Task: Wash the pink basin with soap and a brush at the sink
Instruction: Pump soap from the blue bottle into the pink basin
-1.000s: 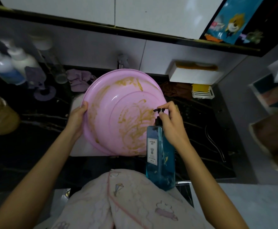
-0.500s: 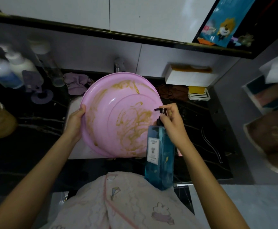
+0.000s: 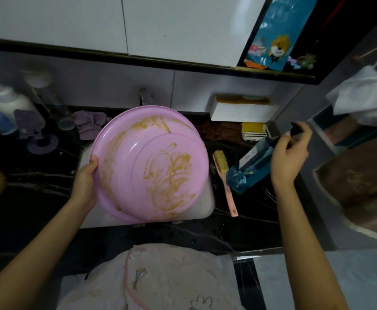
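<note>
Gripping one smeared pink basin [image 3: 151, 164] by its rim, our left hand [image 3: 84, 182] holds it tilted over one sink [image 3: 207, 203]; one brush [image 3: 224, 175] lies on the counter [image 3: 250, 211] beside; our right hand [image 3: 288, 157] curls round one tilted blue soap bottle [image 3: 250, 168].

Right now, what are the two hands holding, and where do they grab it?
The left hand grips the pink basin by its left rim. The right hand holds the blue soap bottle near its pump top.

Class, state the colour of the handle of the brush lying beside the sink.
Pink; the brush handle shows in the head view.
</note>
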A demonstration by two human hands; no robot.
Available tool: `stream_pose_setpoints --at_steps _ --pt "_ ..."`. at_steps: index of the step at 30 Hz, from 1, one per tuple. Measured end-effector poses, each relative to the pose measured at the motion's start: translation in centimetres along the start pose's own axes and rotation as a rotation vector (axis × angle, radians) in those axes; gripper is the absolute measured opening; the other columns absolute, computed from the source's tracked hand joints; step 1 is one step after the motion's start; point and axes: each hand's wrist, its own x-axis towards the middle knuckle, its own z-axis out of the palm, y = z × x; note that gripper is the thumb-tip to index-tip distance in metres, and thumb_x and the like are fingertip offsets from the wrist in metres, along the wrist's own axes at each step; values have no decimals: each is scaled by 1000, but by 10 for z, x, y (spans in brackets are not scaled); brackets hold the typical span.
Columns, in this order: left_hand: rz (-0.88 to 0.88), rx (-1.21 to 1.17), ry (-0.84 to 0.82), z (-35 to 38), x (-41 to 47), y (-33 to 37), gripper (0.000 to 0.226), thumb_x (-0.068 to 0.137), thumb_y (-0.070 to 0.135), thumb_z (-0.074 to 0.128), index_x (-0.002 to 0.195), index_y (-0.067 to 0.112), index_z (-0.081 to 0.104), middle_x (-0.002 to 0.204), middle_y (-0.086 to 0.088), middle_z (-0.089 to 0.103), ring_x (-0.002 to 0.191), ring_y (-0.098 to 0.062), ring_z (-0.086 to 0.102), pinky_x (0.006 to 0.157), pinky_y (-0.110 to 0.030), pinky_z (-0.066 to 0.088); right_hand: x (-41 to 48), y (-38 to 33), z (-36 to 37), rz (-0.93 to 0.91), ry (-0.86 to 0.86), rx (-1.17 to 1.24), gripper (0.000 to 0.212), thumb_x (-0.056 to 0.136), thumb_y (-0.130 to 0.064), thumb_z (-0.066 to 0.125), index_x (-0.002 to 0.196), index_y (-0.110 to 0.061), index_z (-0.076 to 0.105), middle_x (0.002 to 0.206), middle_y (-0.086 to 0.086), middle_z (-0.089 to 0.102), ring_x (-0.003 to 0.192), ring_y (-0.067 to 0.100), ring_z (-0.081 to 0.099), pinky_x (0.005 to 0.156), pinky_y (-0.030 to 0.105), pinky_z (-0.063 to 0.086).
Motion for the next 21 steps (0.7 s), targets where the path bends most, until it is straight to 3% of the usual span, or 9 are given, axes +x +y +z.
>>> stream_pose_setpoints --at_steps 3,5,8,12,17,21 --pt "53 -1 78 -6 -1 2 36 97 28 47 75 14 71 71 10 71 67 -4 66 67 -20 54 12 19 9 -85 50 -147 34 97 -21 39 130 -13 46 79 0 59 62 18 56 55 31 43" --pt "110 3 126 -14 -1 2 25 96 30 49 81 16 64 74 9 69 71 -6 62 74 -24 51 16 37 18 -113 4 -258 37 99 -24 35 134 -13 42 79 9 64 63 26 59 54 34 44" --pt "195 29 181 -21 -3 2 22 94 33 52 79 19 60 78 10 64 77 -9 55 79 -29 45 21 61 31 -91 -27 -373 40 100 -25 32 137 -14 39 90 19 67 72 34 63 56 36 43" --pt "229 22 208 -20 -12 8 23 96 30 50 78 20 59 71 14 64 73 -4 55 74 -23 46 21 67 40 -34 -76 -339 39 102 -24 32 140 -17 37 122 18 58 97 33 61 70 35 46" --pt "197 1 125 -12 -20 21 30 97 33 48 82 17 69 79 13 71 78 -2 64 77 -21 53 20 64 41 -9 -100 -214 39 102 -23 35 140 -19 33 128 16 52 105 27 58 76 26 42" --pt "237 59 22 -1 -32 34 21 91 32 55 86 16 67 78 14 72 74 1 65 73 -19 55 13 61 38 7 -60 -234 56 98 -24 48 145 -7 25 141 19 38 128 29 41 106 34 36"
